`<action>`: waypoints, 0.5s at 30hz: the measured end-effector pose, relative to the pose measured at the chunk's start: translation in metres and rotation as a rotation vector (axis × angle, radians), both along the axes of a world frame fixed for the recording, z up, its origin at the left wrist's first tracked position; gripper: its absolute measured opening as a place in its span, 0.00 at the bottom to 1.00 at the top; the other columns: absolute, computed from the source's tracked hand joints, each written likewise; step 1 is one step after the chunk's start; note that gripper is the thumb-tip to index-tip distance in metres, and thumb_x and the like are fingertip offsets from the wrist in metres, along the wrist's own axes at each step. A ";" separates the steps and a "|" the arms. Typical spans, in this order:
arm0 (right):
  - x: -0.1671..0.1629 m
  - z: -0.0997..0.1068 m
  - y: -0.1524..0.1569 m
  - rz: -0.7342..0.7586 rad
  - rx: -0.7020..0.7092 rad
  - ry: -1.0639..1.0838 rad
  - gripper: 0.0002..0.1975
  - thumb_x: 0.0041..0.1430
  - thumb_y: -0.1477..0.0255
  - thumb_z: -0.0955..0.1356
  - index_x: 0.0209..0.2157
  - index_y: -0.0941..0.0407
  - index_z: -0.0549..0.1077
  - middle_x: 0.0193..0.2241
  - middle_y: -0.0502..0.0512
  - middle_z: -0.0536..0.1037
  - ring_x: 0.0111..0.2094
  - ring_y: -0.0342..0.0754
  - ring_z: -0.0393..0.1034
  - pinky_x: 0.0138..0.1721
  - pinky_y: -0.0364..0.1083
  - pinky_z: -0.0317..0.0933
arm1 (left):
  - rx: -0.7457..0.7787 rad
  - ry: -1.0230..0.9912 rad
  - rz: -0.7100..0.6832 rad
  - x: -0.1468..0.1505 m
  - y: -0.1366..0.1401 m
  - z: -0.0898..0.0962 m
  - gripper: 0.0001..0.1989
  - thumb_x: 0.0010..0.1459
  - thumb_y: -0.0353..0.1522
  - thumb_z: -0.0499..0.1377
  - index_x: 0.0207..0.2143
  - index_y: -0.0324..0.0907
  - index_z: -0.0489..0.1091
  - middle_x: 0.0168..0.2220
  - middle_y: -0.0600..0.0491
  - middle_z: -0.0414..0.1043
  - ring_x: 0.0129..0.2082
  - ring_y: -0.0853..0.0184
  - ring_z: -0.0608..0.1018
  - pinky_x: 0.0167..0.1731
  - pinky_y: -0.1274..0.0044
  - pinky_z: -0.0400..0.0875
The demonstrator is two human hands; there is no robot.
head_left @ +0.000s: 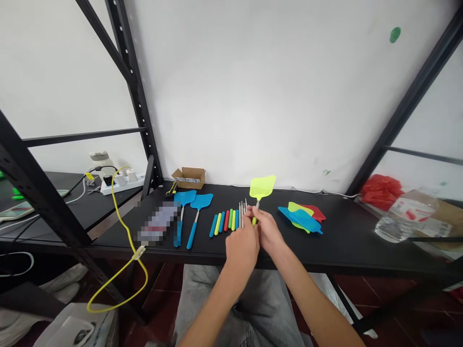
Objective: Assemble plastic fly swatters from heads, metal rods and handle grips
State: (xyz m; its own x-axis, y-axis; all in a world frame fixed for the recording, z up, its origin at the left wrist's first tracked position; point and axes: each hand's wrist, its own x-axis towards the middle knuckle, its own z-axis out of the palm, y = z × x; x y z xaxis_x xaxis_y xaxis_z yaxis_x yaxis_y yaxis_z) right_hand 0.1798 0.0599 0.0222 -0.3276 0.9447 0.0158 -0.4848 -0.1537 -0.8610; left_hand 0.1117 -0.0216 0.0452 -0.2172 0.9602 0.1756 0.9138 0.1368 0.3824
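Your hands are together at the front of the dark surface [347,241], seen from the head view, both grasping the yellow fly swatter [263,186]. Your left hand [241,245] is curled at the lower end of its handle, fingers partly hidden, while your right hand [269,232] closes on it from the other side. The swatter's mesh head points up and away from you. Just left of your hands lie several metal rods [242,213], beside a row of loose handles [226,220] in blue, yellow, red and green. Farther left you have two blue swatters [201,201], with an open cardboard box [190,179] behind them. To your right, well apart from the handles, blue, yellow and red swatter heads [303,220] overlap in a pile. A clear bottle [392,228] lies near the right end.
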 end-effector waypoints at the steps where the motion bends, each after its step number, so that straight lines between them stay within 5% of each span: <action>1: 0.001 0.000 0.000 -0.022 -0.045 0.068 0.17 0.43 0.60 0.77 0.30 0.57 0.75 0.22 0.49 0.74 0.26 0.47 0.71 0.26 0.45 0.65 | 0.005 -0.056 -0.012 0.005 0.001 -0.004 0.22 0.68 0.39 0.39 0.55 0.37 0.60 0.35 0.41 0.76 0.34 0.53 0.80 0.31 0.70 0.67; 10: 0.021 0.014 0.003 -0.043 -0.051 0.318 0.15 0.54 0.60 0.73 0.27 0.57 0.71 0.14 0.41 0.54 0.20 0.40 0.58 0.28 0.45 0.65 | 0.300 -0.629 -0.233 0.024 0.010 -0.018 0.22 0.68 0.42 0.40 0.51 0.41 0.67 0.43 0.44 0.75 0.42 0.58 0.77 0.38 0.73 0.66; 15: 0.024 0.016 0.004 -0.037 0.002 0.316 0.17 0.56 0.57 0.71 0.26 0.56 0.69 0.14 0.41 0.53 0.20 0.41 0.56 0.28 0.45 0.64 | 0.293 -0.905 -0.278 0.028 0.010 -0.021 0.23 0.65 0.47 0.44 0.32 0.40 0.69 0.26 0.51 0.71 0.26 0.66 0.73 0.26 0.77 0.62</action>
